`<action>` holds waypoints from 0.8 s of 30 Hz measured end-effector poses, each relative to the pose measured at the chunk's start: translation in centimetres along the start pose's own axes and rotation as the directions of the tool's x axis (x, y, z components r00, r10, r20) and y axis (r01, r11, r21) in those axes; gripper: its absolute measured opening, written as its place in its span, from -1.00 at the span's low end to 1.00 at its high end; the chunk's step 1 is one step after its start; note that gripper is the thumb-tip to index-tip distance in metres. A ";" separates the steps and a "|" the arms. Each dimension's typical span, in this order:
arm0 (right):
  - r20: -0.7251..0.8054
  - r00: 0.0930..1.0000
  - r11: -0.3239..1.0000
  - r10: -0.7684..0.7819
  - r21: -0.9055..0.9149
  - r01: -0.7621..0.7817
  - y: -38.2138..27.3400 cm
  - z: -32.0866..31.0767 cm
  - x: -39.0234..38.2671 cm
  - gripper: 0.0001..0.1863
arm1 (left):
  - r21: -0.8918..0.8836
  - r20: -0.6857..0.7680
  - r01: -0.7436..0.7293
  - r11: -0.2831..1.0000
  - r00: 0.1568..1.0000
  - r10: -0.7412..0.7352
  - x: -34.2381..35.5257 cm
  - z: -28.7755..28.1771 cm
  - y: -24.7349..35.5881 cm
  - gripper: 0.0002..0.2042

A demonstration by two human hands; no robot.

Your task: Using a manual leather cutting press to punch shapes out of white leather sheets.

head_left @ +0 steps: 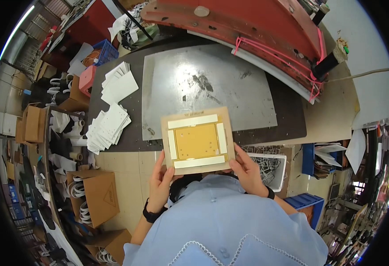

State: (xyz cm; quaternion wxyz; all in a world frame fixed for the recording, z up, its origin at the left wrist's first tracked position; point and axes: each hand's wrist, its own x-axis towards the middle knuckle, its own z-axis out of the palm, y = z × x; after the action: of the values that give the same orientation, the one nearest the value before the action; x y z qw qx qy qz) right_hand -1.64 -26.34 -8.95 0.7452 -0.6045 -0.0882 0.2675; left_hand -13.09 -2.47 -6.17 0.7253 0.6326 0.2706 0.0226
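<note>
Between both hands I hold a square cutting die board (pixel 195 140), tan with a yellow centre, small dark holes and four pale strips around it. My left hand (pixel 161 177) grips its lower left corner, thumb on top. My right hand (pixel 246 170) is closed on the lower right corner. The board is in front of my body, its far part over the near edge of a metal plate (pixel 212 84) on the dark table. To the left lie a fanned stack of white cards (pixel 120 83) and a nearer stack of punched white cards (pixel 108 128).
A red press beam (pixel 234 22) wrapped in pink cord hangs over the table's far right. Beneath the table's right edge stands a white bin (pixel 276 170) of scrap. Cardboard boxes (pixel 99 195) stand on the left, a blue crate (pixel 307 204) at lower right.
</note>
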 end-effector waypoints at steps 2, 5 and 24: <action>-0.007 0.998 0.996 0.066 -0.053 -0.067 -0.4 -0.1 0.0 -0.41 | -0.028 -0.004 -0.062 0.998 0.998 0.062 0.3 0.3 -0.8 -0.43; -0.044 0.996 0.991 0.080 -0.104 -0.084 -0.2 0.0 -0.7 -0.44 | -0.030 -0.012 -0.008 1.000 1.000 0.008 -0.2 0.2 -0.9 -0.44; -0.081 0.995 0.995 -0.064 -0.077 0.058 -5.7 -0.1 3.5 -0.57 | 0.068 0.127 -0.277 0.958 0.955 0.267 3.7 -0.3 4.6 -0.60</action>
State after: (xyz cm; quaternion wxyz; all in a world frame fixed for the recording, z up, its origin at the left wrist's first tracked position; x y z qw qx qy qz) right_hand 3.02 -25.35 -4.25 0.7330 -0.6394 -0.0853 0.2157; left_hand -8.65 0.04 -3.28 0.7020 0.6946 0.1386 0.0739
